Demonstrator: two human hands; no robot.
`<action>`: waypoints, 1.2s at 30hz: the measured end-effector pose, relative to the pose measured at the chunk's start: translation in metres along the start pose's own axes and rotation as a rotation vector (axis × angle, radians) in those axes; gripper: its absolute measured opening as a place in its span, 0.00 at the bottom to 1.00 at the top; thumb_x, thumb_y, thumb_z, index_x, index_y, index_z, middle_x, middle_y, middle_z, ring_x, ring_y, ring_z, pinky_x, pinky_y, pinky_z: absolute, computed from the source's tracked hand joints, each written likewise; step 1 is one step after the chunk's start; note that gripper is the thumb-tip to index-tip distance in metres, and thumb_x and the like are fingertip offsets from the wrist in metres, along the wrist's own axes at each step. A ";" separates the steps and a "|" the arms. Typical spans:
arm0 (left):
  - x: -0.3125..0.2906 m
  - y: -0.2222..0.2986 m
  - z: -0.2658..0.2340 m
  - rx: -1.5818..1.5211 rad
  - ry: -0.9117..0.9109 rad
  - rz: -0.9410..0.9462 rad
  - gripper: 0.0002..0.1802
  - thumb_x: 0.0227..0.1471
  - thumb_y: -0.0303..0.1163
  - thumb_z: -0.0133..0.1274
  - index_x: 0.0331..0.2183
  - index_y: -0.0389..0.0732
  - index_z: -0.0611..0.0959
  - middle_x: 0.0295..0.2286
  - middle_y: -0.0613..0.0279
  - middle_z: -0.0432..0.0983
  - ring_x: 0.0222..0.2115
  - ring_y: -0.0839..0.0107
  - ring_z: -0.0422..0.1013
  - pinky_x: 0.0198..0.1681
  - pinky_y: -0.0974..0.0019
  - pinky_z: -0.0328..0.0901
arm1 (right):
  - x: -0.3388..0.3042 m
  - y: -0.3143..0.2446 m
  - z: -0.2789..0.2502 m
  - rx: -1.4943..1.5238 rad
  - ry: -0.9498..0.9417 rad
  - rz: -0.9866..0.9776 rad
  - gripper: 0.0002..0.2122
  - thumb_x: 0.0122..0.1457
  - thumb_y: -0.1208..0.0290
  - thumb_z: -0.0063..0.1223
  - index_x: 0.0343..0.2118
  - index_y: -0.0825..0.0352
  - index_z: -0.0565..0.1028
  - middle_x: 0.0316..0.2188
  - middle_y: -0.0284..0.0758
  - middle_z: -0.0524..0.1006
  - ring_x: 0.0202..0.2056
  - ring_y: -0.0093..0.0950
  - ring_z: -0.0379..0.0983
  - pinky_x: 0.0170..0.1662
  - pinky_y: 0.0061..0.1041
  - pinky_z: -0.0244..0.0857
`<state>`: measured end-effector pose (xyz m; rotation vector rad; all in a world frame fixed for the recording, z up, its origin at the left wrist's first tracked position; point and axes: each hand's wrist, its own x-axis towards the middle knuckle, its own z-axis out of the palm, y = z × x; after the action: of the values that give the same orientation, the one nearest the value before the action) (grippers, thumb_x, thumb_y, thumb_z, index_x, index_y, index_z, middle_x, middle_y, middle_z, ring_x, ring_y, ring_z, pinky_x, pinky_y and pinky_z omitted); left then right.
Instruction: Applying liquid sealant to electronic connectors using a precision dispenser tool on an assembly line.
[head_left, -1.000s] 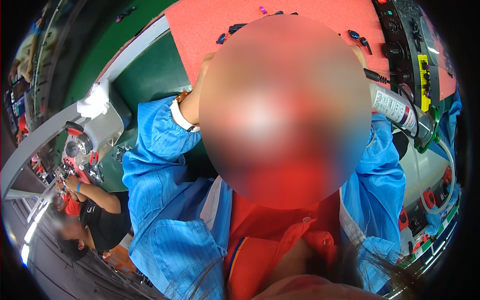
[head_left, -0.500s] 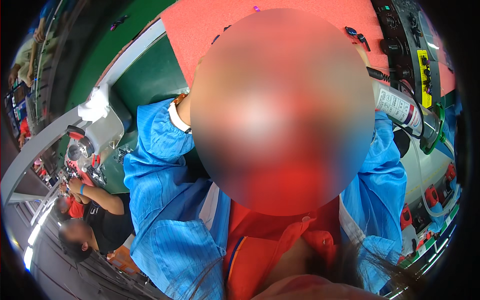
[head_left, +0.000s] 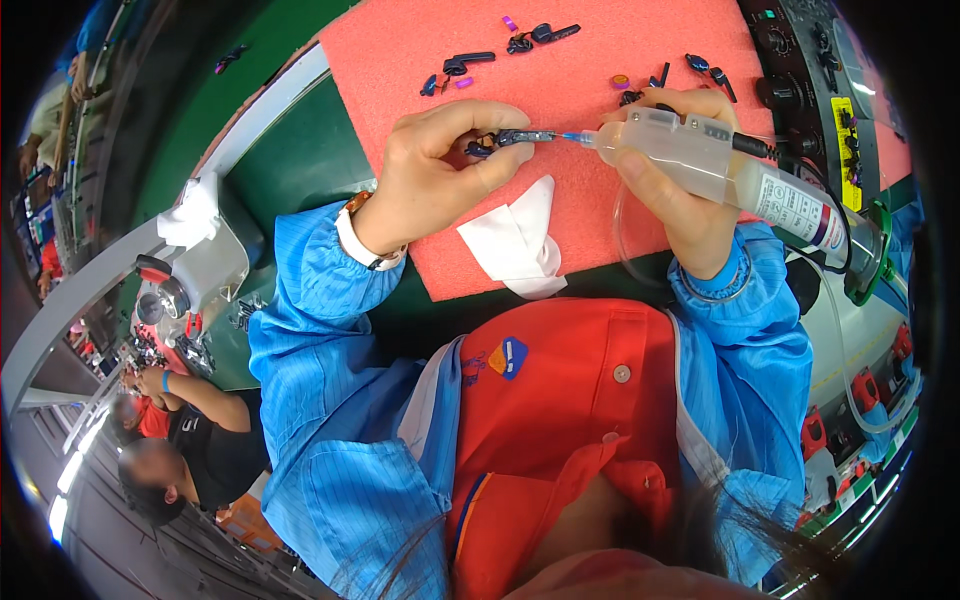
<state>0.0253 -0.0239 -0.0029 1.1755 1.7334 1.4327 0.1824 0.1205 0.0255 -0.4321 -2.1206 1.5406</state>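
Between the thumb and fingers of my left hand [head_left: 430,170] is a dark earbud piece [head_left: 527,136], its stem pointing right. My right hand [head_left: 680,205] is wrapped round a translucent dispensing syringe [head_left: 675,155] with a labelled barrel and a black cable. The syringe's blue-hubbed needle [head_left: 578,138] meets the stem's right end; whether the tip touches it I cannot tell. Both hands are over a pink foam mat [head_left: 400,55]. Below them lies a folded white cloth [head_left: 518,238].
Several dark earbud pieces [head_left: 470,64] and small purple bits lie across the mat's far side. A black control box with knobs [head_left: 785,95] stands at the right. A clear hose [head_left: 850,410] hangs at the right. At the left are a bin [head_left: 215,265] and a co-worker [head_left: 205,430].
A large blur covers the middle of the earlier frame, hiding both hands, so their movement cannot be compared. My forearms and the surroundings look nearly the same.
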 end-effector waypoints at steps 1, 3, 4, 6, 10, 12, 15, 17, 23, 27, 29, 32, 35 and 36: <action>0.000 0.000 0.000 0.001 -0.002 -0.001 0.11 0.38 0.23 0.58 0.30 0.35 0.78 0.24 0.64 0.74 0.25 0.80 0.70 0.24 0.80 0.64 | 0.000 -0.001 0.001 0.028 0.007 0.014 0.18 0.46 0.77 0.55 0.40 0.73 0.64 0.33 0.40 0.70 0.35 0.29 0.72 0.39 0.24 0.66; 0.000 -0.001 0.000 0.002 -0.006 -0.002 0.11 0.38 0.23 0.58 0.30 0.35 0.78 0.24 0.64 0.74 0.25 0.80 0.70 0.25 0.80 0.64 | -0.001 -0.001 0.002 0.054 0.014 0.029 0.18 0.46 0.77 0.55 0.40 0.73 0.64 0.33 0.40 0.70 0.35 0.29 0.72 0.39 0.24 0.66; 0.000 -0.001 0.000 0.002 -0.006 -0.002 0.11 0.38 0.23 0.58 0.30 0.35 0.78 0.24 0.64 0.74 0.25 0.80 0.70 0.25 0.80 0.64 | -0.001 -0.001 0.002 0.057 0.017 0.026 0.18 0.46 0.77 0.55 0.40 0.73 0.64 0.33 0.40 0.70 0.35 0.29 0.72 0.39 0.23 0.66; 0.000 -0.001 0.000 0.005 -0.004 0.012 0.11 0.38 0.23 0.58 0.30 0.35 0.78 0.24 0.64 0.74 0.25 0.80 0.70 0.24 0.80 0.64 | -0.001 -0.001 0.003 0.063 0.023 0.022 0.18 0.46 0.76 0.55 0.40 0.73 0.64 0.33 0.40 0.70 0.35 0.29 0.72 0.39 0.23 0.66; 0.000 0.000 0.001 0.021 0.005 0.027 0.11 0.38 0.23 0.57 0.30 0.35 0.78 0.24 0.64 0.74 0.24 0.80 0.70 0.24 0.80 0.64 | -0.001 -0.002 0.002 0.016 0.026 0.008 0.18 0.46 0.76 0.55 0.40 0.73 0.64 0.34 0.40 0.70 0.34 0.28 0.72 0.39 0.23 0.66; 0.000 0.000 0.001 0.028 0.012 0.029 0.11 0.38 0.23 0.57 0.30 0.35 0.78 0.24 0.64 0.74 0.24 0.81 0.70 0.24 0.80 0.64 | 0.000 -0.004 0.001 -0.020 0.016 -0.003 0.18 0.46 0.76 0.55 0.40 0.73 0.64 0.34 0.40 0.70 0.34 0.28 0.72 0.39 0.23 0.66; 0.000 0.000 0.002 0.007 0.017 0.033 0.10 0.37 0.23 0.57 0.28 0.35 0.77 0.23 0.64 0.73 0.22 0.79 0.69 0.23 0.79 0.64 | -0.001 -0.006 0.001 -0.094 -0.002 -0.021 0.18 0.46 0.76 0.55 0.40 0.73 0.63 0.34 0.40 0.71 0.34 0.28 0.72 0.39 0.23 0.65; 0.001 -0.001 0.003 0.045 0.030 0.081 0.09 0.37 0.23 0.57 0.27 0.35 0.77 0.22 0.63 0.73 0.22 0.78 0.69 0.22 0.78 0.64 | -0.002 -0.007 0.002 0.019 0.023 0.028 0.18 0.46 0.76 0.55 0.39 0.72 0.63 0.33 0.41 0.71 0.35 0.28 0.71 0.39 0.24 0.65; 0.001 -0.001 0.004 0.218 0.068 0.253 0.09 0.34 0.21 0.57 0.24 0.35 0.75 0.19 0.60 0.71 0.18 0.72 0.69 0.20 0.75 0.63 | -0.002 -0.008 0.006 0.035 0.004 0.037 0.18 0.46 0.77 0.55 0.38 0.71 0.61 0.32 0.41 0.72 0.35 0.28 0.71 0.40 0.25 0.65; 0.002 -0.002 0.004 0.262 0.066 0.288 0.09 0.34 0.21 0.57 0.24 0.35 0.75 0.18 0.60 0.70 0.17 0.71 0.68 0.19 0.74 0.62 | -0.003 -0.010 0.007 0.004 0.015 0.041 0.18 0.45 0.78 0.55 0.39 0.71 0.61 0.32 0.41 0.72 0.35 0.28 0.71 0.40 0.26 0.65; 0.003 -0.002 0.004 0.264 0.069 0.299 0.09 0.34 0.21 0.57 0.24 0.35 0.75 0.18 0.60 0.70 0.17 0.71 0.68 0.19 0.73 0.62 | -0.004 -0.009 0.006 0.001 0.011 0.045 0.18 0.45 0.78 0.55 0.38 0.71 0.61 0.32 0.41 0.72 0.35 0.28 0.71 0.40 0.26 0.65; 0.003 -0.002 0.003 0.267 0.072 0.320 0.09 0.34 0.22 0.57 0.24 0.35 0.75 0.18 0.60 0.70 0.17 0.71 0.68 0.18 0.73 0.62 | -0.003 -0.011 0.006 -0.005 0.006 0.054 0.18 0.45 0.78 0.55 0.38 0.71 0.61 0.32 0.41 0.72 0.35 0.28 0.71 0.40 0.25 0.65; 0.002 -0.001 0.002 0.249 0.057 0.287 0.09 0.35 0.22 0.57 0.25 0.35 0.76 0.18 0.60 0.70 0.17 0.72 0.68 0.19 0.74 0.62 | -0.003 -0.013 0.006 -0.012 0.002 0.072 0.18 0.45 0.78 0.55 0.39 0.71 0.61 0.32 0.41 0.72 0.35 0.28 0.72 0.40 0.25 0.65; 0.002 -0.002 0.002 0.251 0.059 0.287 0.09 0.35 0.22 0.57 0.25 0.35 0.76 0.18 0.60 0.70 0.17 0.72 0.68 0.19 0.74 0.62 | -0.004 -0.011 0.006 0.008 0.008 0.074 0.18 0.46 0.78 0.55 0.39 0.71 0.61 0.32 0.41 0.72 0.35 0.28 0.72 0.39 0.25 0.65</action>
<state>0.0260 -0.0214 -0.0049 1.5834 1.8854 1.4532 0.1822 0.1099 0.0339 -0.5185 -2.1139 1.5850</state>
